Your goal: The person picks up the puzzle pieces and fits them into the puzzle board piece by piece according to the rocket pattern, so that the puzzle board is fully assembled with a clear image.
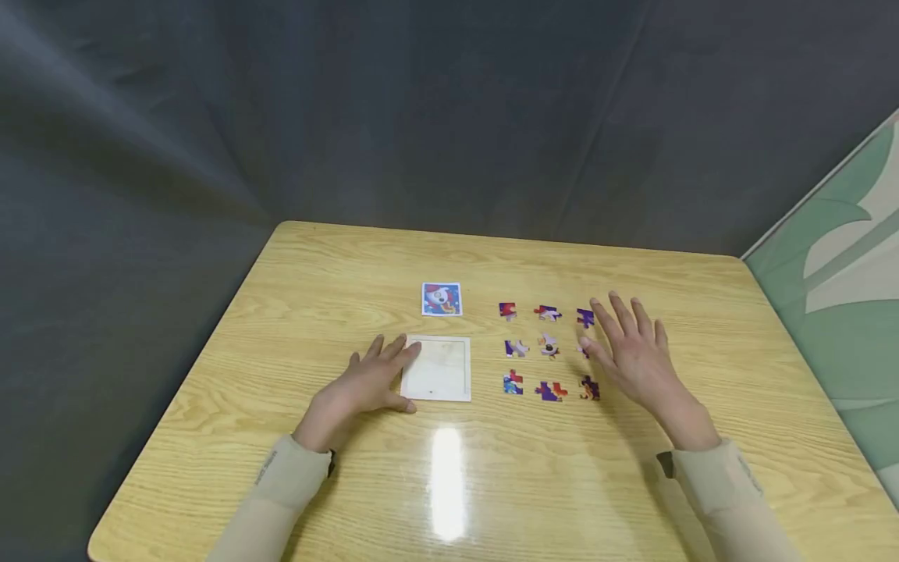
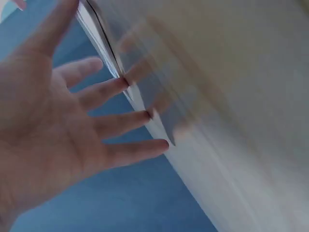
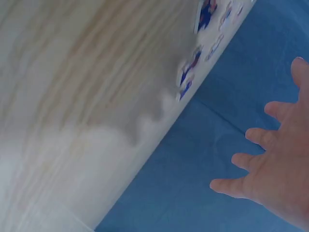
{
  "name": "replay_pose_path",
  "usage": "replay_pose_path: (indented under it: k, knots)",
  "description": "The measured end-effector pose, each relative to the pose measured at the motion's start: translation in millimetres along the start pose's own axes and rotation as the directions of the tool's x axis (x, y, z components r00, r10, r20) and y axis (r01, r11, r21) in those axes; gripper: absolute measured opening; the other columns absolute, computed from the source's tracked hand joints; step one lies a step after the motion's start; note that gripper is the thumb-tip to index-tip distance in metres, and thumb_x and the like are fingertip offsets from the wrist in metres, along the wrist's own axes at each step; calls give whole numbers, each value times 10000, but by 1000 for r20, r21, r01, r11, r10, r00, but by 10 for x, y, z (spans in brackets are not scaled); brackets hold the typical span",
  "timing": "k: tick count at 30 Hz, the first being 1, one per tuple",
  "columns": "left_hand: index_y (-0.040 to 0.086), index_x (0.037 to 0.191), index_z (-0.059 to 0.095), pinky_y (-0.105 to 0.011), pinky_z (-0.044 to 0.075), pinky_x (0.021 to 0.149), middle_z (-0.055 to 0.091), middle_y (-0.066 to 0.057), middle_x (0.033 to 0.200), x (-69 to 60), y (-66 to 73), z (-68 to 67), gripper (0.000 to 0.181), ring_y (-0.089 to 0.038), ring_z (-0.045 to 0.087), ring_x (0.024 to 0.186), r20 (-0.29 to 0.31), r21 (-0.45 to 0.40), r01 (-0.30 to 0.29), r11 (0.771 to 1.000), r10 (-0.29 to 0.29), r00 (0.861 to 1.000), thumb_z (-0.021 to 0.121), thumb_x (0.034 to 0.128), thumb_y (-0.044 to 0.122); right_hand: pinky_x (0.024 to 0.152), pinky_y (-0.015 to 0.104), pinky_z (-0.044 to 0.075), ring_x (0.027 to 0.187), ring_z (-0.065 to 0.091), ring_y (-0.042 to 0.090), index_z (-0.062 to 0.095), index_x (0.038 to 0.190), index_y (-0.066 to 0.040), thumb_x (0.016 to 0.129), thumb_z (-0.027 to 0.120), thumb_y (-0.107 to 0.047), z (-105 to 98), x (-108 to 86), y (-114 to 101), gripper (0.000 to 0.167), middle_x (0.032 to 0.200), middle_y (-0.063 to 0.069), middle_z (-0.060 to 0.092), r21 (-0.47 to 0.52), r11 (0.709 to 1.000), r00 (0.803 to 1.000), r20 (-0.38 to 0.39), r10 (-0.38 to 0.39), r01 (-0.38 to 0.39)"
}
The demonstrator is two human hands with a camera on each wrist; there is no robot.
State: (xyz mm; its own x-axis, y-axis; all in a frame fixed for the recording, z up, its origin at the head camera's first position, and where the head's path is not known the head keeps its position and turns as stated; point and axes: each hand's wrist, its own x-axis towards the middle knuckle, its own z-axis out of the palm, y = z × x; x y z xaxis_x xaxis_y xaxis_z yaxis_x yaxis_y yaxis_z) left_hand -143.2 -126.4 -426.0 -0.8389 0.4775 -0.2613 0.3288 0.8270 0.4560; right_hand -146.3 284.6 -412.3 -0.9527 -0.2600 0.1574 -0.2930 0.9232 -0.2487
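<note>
With fingers spread, my left hand (image 1: 370, 378) touches the left edge of a white square puzzle frame (image 1: 437, 370); its fingertips also meet the table in the left wrist view. Several loose jigsaw pieces (image 1: 551, 391) lie in rows to the right of the frame, purple, red and white. Over the right end of these rows hovers my right hand (image 1: 635, 361), fingers extended and holding nothing. Its thumb partly hides the middle-row piece (image 1: 584, 349) there. The right wrist view shows this hand apart from the table.
A small picture card (image 1: 442, 300) with a white cartoon figure lies behind the frame. All of it is on a wooden table (image 1: 337, 273) with rounded corners. Dark cloth (image 1: 449, 117) hangs beyond the far edge, and a green patterned panel (image 1: 843, 297) stands at the right.
</note>
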Motion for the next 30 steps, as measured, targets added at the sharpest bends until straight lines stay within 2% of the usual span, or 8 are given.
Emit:
replay_pose_path:
  k: [5, 8, 11, 15, 19, 23, 26, 30]
  knots:
    - [117, 1513, 301, -787, 207, 979, 213, -174, 1573, 15, 127, 42, 854, -526, 138, 1393, -4, 24, -6, 1000, 6, 1000, 752, 819, 329, 1013, 783, 95, 1412, 75, 503, 218, 1536, -128, 1003, 447, -458, 101, 2, -99, 667, 1574, 223, 147, 20, 999, 999, 17, -31, 31]
    - [122, 1516, 296, -782, 232, 972, 175, -141, 1590, 49, 149, 25, 871, -511, 141, 1399, 27, 35, -8, 999, 7, 1000, 770, 808, 302, 1009, 776, 140, 1392, 134, 519, 265, 1517, -89, 1001, 473, -425, 159, 39, -196, 650, 1551, 240, 207, 26, 996, 996, 23, -82, 82]
    - [121, 1521, 281, -762, 219, 1004, 131, -82, 1609, 126, 120, -21, 925, -465, 106, 1425, 34, 29, -23, 999, 22, 999, 802, 773, 280, 985, 741, 258, 1342, 267, 512, 362, 1466, -36, 985, 545, -340, 178, 127, -291, 597, 1489, 251, 336, 44, 988, 989, 11, -151, 150]
    - [121, 1524, 268, -735, 160, 1053, 143, -36, 1610, 228, 80, -73, 972, -412, 57, 1449, 50, 4, -31, 1000, 31, 998, 825, 743, 277, 921, 613, 433, 1173, 496, 435, 512, 1347, 15, 933, 645, -170, 163, 381, -392, 472, 1312, 231, 544, 133, 969, 977, 31, -212, 206]
    - [124, 1526, 264, -731, 155, 1057, 183, -67, 1599, 252, 84, -49, 983, -423, 69, 1445, 48, 1, -26, 1000, 26, 998, 822, 741, 321, 873, 514, 496, 1059, 559, 375, 535, 1321, 33, 915, 666, -126, 199, 725, -468, 456, 1199, 209, 618, 207, 965, 969, 151, -194, 161]
    - [126, 1537, 222, -735, 155, 1053, 141, -75, 1608, 247, 82, 24, 992, -436, 67, 1441, 29, 16, -57, 998, 57, 998, 781, 769, 410, 910, 508, 466, 1048, 544, 365, 521, 1322, 57, 886, 711, -186, 300, 957, -482, 534, 1167, 207, 628, 187, 978, 964, 230, -134, 91]
    - [138, 1540, 215, -709, 150, 1073, 82, -26, 1618, 229, 53, 48, 982, -414, 62, 1447, 19, 18, -72, 997, 71, 997, 755, 782, 451, 945, 506, 436, 1038, 545, 350, 547, 1293, 59, 862, 740, -224, 393, 1032, -456, 551, 1160, 201, 628, 168, 984, 967, 239, -93, 53]
    - [140, 1523, 277, -697, 159, 1076, 105, 9, 1613, 211, 10, 34, 919, -399, 74, 1450, -3, -8, -118, 993, 118, 993, 753, 794, 433, 1067, 537, 330, 1083, 551, 359, 587, 1246, 56, 847, 753, -224, 486, 1068, -409, 515, 1172, 206, 620, 166, 985, 974, 210, -86, 51]
